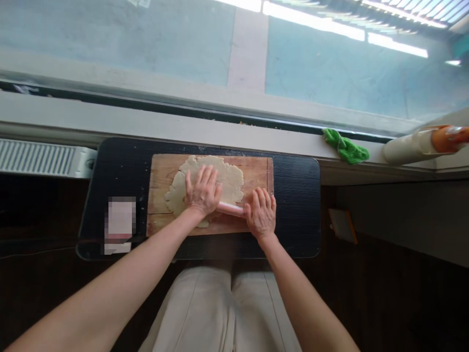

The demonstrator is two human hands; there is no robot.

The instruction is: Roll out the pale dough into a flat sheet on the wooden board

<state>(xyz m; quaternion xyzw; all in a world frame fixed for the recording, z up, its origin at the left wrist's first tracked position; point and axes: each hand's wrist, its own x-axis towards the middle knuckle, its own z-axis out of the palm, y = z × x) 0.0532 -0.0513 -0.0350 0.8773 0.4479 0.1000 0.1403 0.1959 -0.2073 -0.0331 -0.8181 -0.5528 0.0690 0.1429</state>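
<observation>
A thin sheet of pale dough [230, 177] with ragged, cracked edges lies on a wooden cutting board [256, 168]. Across its near side runs a slim, pale rolling pin [230, 209], visible only between my hands. My left hand [204, 190] lies flat over the pin's left end, its fingers stretched forward above the dough. At the other end, my right hand [262, 212] rests palm down, fingers extended over the board's right edge. Both palms cover the pin's ends, so how they touch it is partly hidden.
The board sits on a small black table [296, 205] with rounded corners. A blurred-out pale item [120, 220] lies at its left. Behind are a windowsill [164, 122], a green cloth [346, 146] and a whitish container [406, 146]. A radiator [40, 157] stands left.
</observation>
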